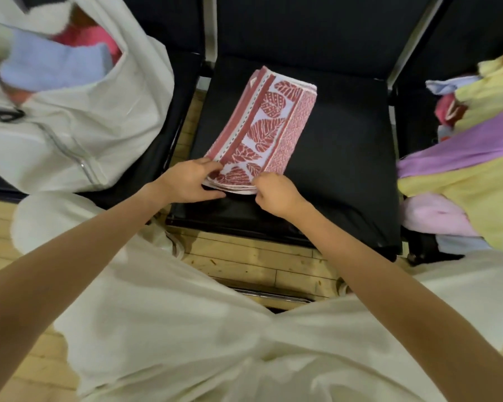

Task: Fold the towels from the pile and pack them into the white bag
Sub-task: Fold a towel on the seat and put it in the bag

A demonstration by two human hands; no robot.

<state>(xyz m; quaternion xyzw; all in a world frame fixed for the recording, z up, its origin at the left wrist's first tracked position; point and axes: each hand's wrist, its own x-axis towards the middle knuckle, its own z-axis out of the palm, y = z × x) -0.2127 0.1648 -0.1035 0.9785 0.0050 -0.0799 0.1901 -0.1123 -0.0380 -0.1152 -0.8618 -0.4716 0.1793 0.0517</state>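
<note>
Both bare forearms reached forward and converged toward the middle. The left hand (186, 181) lay palm down, fingers curled over the near edge of the folded towel (262, 129), thumb beneath it. The right hand (273, 195) was fisted, knuckles up, pinching that same edge just beside the left.

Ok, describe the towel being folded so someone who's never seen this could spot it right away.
Find the black seat in the middle, between the white bag and the pile. The towel lies folded on it, both hands gripping its near edge. It alone has a red leaf pattern; the others are plain pastels.
</note>
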